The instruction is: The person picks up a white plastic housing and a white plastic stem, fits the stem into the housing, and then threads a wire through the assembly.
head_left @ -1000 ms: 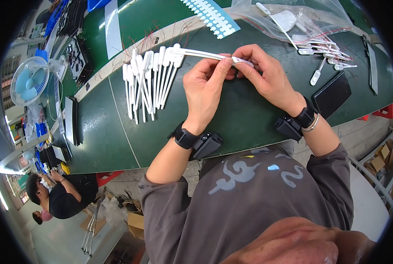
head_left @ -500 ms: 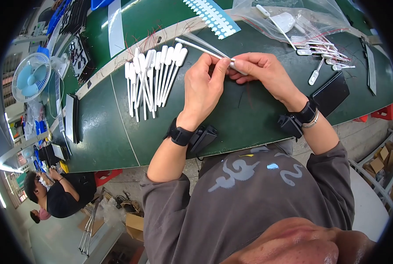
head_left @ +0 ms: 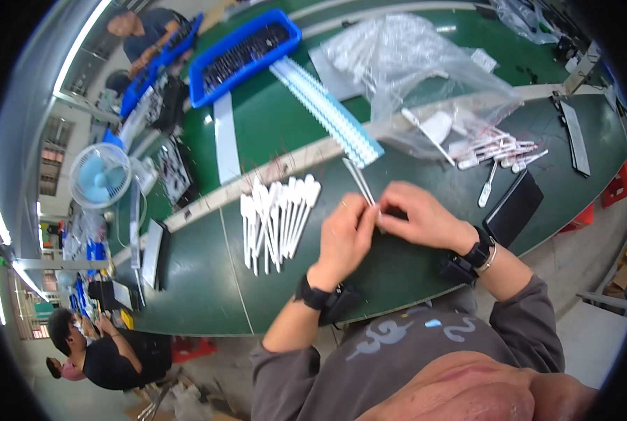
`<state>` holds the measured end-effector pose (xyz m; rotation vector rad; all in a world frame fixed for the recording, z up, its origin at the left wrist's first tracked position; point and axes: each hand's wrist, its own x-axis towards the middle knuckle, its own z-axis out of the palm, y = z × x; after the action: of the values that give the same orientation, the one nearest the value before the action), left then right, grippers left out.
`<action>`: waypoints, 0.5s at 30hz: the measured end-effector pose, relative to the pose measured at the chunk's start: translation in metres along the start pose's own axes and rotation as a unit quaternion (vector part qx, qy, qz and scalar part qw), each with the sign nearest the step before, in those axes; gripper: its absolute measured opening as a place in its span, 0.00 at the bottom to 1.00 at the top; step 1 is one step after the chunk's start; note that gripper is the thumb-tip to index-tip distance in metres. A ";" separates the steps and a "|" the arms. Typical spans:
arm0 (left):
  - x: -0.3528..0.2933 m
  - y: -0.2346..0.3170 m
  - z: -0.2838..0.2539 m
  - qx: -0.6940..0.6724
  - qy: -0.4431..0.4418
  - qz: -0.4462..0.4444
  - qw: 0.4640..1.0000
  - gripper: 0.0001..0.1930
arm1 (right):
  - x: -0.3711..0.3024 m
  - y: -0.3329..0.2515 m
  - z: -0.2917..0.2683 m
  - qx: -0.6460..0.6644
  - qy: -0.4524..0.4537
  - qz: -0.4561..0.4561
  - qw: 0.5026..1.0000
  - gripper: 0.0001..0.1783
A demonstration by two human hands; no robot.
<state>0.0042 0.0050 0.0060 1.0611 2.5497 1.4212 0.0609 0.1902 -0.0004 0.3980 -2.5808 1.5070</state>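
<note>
My left hand (head_left: 345,233) pinches a slim white tube-like stick (head_left: 359,179) that points away from me, apparently made of two narrow pieces side by side. Its lower end is hidden between the fingers. My right hand (head_left: 420,216) meets the left one there, thumb and fingertips closed at the stick's lower end; blur hides what exactly they grip. To the left of my hands lies a row of white paddle-headed sticks (head_left: 280,219), with thin red wires beyond their heads. A light blue sheet with white cut shapes (head_left: 341,130) reaches close to the stick's tip.
On the right lie a clear plastic bag (head_left: 405,77), a pile of white pieces with red wires (head_left: 499,149) and a black flat box (head_left: 513,208). A blue tray (head_left: 200,88) of dark parts stands farther back, a fan (head_left: 101,175) at left. Other people sit beyond.
The view has tilted up, showing more of the far table. The held stick has swung from pointing left to pointing away from me. Both hands stay together.
</note>
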 end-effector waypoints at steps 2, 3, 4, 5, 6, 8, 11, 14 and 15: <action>-0.003 0.005 -0.002 0.007 -0.011 0.018 1.000 0.09 | -0.001 -0.003 -0.002 -0.036 -0.029 -0.040 0.998 0.08; -0.006 0.006 -0.003 0.003 -0.027 0.014 1.000 0.10 | -0.001 -0.007 -0.001 -0.006 -0.033 -0.037 0.999 0.09; -0.007 0.007 -0.003 -0.001 -0.044 0.008 0.999 0.10 | -0.002 -0.008 0.001 0.025 -0.038 -0.032 0.998 0.10; -0.006 0.010 -0.003 0.004 -0.045 0.014 0.999 0.10 | -0.001 -0.011 0.001 0.055 -0.044 -0.026 0.997 0.12; -0.007 0.012 -0.001 0.011 -0.034 0.000 0.999 0.10 | -0.001 -0.011 0.002 0.055 -0.040 -0.029 0.997 0.12; -0.010 0.015 0.000 0.022 -0.014 -0.033 0.999 0.10 | -0.002 -0.010 0.006 0.050 -0.026 -0.024 0.998 0.12; -0.008 0.015 0.000 0.002 0.004 -0.053 0.999 0.11 | 0.000 -0.007 0.010 0.048 -0.003 -0.022 0.999 0.13; -0.005 0.015 0.003 -0.018 0.020 -0.070 0.997 0.11 | 0.000 -0.006 0.019 0.064 0.019 -0.006 0.998 0.14; -0.004 0.014 0.002 -0.020 0.032 -0.065 0.997 0.12 | 0.003 -0.004 0.022 0.061 0.048 -0.024 0.997 0.15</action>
<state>0.0160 0.0092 0.0146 0.8408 2.5691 1.4896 0.0596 0.1688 -0.0068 0.3871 -2.3982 1.6300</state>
